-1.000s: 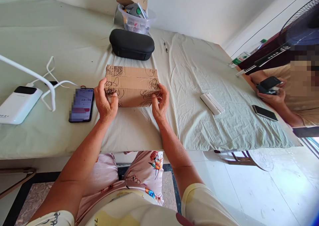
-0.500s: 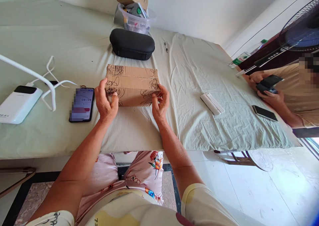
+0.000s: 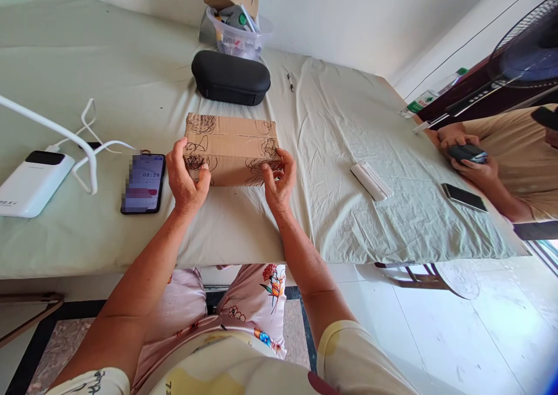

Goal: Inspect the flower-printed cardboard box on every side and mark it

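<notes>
A brown cardboard box (image 3: 231, 148) with black scribbles lies on the pale green cloth of the table (image 3: 349, 122). My left hand (image 3: 185, 177) grips its left end, thumb on the near face and fingers round the corner. My right hand (image 3: 279, 180) holds the right end the same way, fingers curled on the side. The box rests flat, closed, long side toward me.
A phone (image 3: 143, 183) with a timer lies left of the box, beside a white power bank (image 3: 32, 180) and cables. A black case (image 3: 230, 77) and a plastic tub (image 3: 238, 35) stand behind. A white remote (image 3: 370, 180) and another phone (image 3: 464, 197) lie right, by another person's hands (image 3: 466, 157).
My hands have shifted slightly on the box ends, which stays in place. The person at the right has lowered the dark device they hold and leaned back.
</notes>
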The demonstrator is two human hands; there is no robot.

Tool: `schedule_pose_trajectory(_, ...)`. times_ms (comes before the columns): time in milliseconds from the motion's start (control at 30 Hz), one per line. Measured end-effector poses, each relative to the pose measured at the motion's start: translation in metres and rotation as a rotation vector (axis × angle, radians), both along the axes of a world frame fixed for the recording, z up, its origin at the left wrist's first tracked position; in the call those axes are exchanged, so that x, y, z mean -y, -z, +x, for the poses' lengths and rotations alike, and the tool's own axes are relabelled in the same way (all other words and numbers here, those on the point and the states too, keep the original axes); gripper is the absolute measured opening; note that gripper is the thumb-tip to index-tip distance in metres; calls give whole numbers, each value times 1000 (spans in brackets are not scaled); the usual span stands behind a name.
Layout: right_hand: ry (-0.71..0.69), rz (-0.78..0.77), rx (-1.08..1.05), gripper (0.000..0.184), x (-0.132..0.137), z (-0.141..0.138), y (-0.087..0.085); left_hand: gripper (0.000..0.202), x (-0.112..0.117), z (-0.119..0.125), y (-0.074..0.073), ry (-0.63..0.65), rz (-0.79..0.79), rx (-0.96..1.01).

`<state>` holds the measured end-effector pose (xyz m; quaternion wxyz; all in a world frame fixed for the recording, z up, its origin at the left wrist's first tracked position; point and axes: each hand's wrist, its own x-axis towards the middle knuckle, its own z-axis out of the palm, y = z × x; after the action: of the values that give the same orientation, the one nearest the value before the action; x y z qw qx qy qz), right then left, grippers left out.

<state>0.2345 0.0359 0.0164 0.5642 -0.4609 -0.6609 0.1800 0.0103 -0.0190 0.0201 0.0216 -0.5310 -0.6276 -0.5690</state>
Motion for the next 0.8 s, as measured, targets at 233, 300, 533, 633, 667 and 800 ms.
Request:
schedule_pose_trajectory(233, -28, 33, -8, 63, -5, -1, 8, 72, -2, 0, 4, -8, 21, -21)
schedule_pose_trajectory(300, -25, 12, 8, 70, -7, -1, 11, 77, -3, -1, 5, 4, 25, -22)
schedule_pose_trajectory(533, 23, -22, 62, 77, -9, -1, 15, 93, -4, -2, 5, 6, -37, -13)
schedule_pose_trajectory(633, 32, -48, 78, 76, -9, -1, 15, 99, -5, -2, 6, 6, -50, -17)
schedule_pose_trajectory(667, 40, -50, 89, 76, -10, -2, 15, 100, -5, -2, 6, 8, -55, -17)
schedule_pose_trajectory(800, 67, -42, 147, 74, -13, -3, 20, 102, -6, -2, 7, 18, -73, -8)
